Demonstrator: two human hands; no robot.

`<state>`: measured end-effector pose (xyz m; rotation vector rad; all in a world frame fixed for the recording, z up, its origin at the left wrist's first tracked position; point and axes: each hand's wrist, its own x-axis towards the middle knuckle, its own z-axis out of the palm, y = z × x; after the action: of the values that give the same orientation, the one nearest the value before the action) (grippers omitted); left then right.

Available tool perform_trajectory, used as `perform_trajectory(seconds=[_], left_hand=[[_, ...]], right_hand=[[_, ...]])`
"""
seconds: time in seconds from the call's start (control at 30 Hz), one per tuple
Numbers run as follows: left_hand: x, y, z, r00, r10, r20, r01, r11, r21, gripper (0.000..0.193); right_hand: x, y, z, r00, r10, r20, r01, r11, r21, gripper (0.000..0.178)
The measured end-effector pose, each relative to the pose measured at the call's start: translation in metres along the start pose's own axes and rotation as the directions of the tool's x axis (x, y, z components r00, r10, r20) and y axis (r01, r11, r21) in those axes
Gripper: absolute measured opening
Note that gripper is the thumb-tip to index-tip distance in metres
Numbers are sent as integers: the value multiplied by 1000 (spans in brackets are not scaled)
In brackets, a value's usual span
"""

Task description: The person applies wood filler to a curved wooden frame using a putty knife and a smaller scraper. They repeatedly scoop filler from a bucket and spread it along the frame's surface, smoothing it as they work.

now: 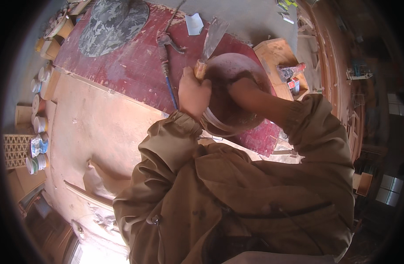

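Note:
My left hand (193, 94) is closed around the wooden handle of a putty knife (214, 38), whose wide blade points up and away from me. This hand sits against the left side of a round bucket (255, 64) with a smeared, dusty inside. My right hand (242, 90) reaches down into the bucket; its fingers are lost in the shadow, so what they touch or hold is hidden. The bucket stands on a worn dark red tabletop (123, 70).
On the tabletop lie a camouflage cap (114, 28), a spray or blow gun (163, 42) with a blue hose, and white paper (194, 24). A wooden box (274, 50) with small items stands right of the bucket. Several tubs (40, 124) line the floor at far left.

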<state>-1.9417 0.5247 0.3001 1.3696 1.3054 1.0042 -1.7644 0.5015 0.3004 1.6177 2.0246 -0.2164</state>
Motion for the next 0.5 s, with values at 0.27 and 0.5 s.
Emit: perform_trajectory(seconds=[0.27,0.5], left_hand=[[-7,11,5,998,10,-59,-8,999,31,29],[-3,6,2,998,60,-13,-59,992,109,30]], right_hand=[[-6,14,19,722,-170,671,176,983,60,22],[-11,31,-25,908,-315,276,220,919,327,27]])
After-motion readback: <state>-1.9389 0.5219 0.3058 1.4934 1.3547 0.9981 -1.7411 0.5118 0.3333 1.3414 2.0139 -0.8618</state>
